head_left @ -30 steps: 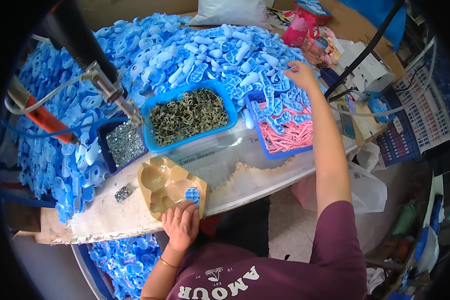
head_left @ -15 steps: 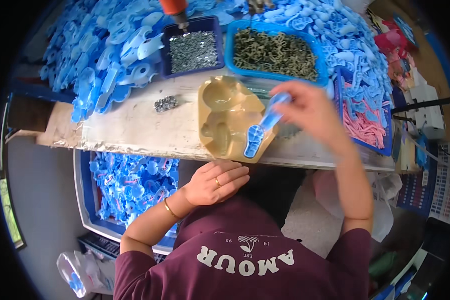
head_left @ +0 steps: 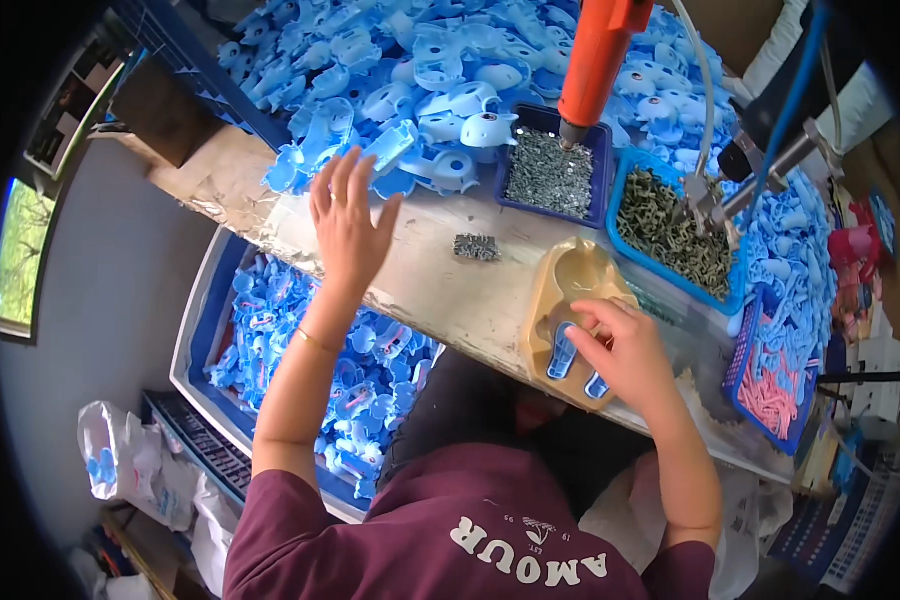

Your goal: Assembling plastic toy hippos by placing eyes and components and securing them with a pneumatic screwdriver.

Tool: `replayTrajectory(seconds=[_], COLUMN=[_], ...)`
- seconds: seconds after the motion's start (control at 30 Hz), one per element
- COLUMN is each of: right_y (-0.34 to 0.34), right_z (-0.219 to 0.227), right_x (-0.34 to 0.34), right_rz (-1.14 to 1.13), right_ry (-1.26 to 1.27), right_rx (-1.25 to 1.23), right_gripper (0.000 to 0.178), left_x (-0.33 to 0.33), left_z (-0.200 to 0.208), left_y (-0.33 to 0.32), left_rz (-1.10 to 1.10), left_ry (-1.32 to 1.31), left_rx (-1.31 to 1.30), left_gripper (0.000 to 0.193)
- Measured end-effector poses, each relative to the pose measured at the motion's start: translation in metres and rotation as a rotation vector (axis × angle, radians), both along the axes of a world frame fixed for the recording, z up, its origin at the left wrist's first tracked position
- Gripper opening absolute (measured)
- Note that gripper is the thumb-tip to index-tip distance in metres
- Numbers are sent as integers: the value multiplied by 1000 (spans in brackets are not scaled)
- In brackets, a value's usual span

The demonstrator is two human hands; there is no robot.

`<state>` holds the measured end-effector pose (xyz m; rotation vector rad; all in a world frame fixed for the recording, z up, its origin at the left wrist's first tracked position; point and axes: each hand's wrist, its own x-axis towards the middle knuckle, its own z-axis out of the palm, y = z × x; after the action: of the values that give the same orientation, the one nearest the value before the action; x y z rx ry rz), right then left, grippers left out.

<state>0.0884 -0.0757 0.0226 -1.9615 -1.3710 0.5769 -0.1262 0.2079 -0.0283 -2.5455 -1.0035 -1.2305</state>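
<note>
My left hand [head_left: 349, 222] is raised with its fingers spread beside the near edge of a heap of light blue plastic shell parts [head_left: 400, 100]; nothing is in it. Over a tan moulded holder [head_left: 582, 268] on the table, my right hand [head_left: 618, 345] has thumb and fingers apart. Its thumb tip is close to a blue foot-shaped plastic piece [head_left: 562, 352] lying in the holder; I cannot tell whether they touch. Partly under that hand, a second blue foot-shaped piece [head_left: 596, 386] sits in the same holder.
An orange power screwdriver [head_left: 600, 60] hangs above a dark blue tray of small metal screws [head_left: 550, 180]. Right of it stands a blue bin of dark curled parts [head_left: 675, 225]. A small screw pile [head_left: 476, 247] lies nearby. Pink strips [head_left: 770, 390] fill a basket. Below is a crate of blue assemblies [head_left: 270, 310].
My left hand has risen from the table's front edge toward the blue shells and spread its fingers. My right hand has set the second foot-shaped piece into the holder. The view has turned left.
</note>
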Motion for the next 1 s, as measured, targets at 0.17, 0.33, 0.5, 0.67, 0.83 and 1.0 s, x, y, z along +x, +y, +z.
replayTrajectory(seconds=[0.17,0.33,0.5,0.67,0.83,1.0], right_y=[1,6,17,2,5,-12], right_z=[-7,3,1,0,30,23], right_x=[3,3,-3,-5,-13,-4], right_rz=[-9,-43,44,5,34,144], right_ry=[39,148,136,138,-254,-85], right_rx=[44,78,113,115,413,107], right_gripper=[22,15,14,20,69,87], left_x=[-13,-34,-37,-31,-7,19], left_z=[16,27,4,21,31,24], left_y=[31,23,-2,-59,-109,-128], left_rz=[-189,-458,-539,-646,-925,-974], left_ry=[-332,-868,-709,-238,124,267], left_rx=[-470,-860,-843,-364,-240,-101], left_gripper=[19,19,18,29,25,38])
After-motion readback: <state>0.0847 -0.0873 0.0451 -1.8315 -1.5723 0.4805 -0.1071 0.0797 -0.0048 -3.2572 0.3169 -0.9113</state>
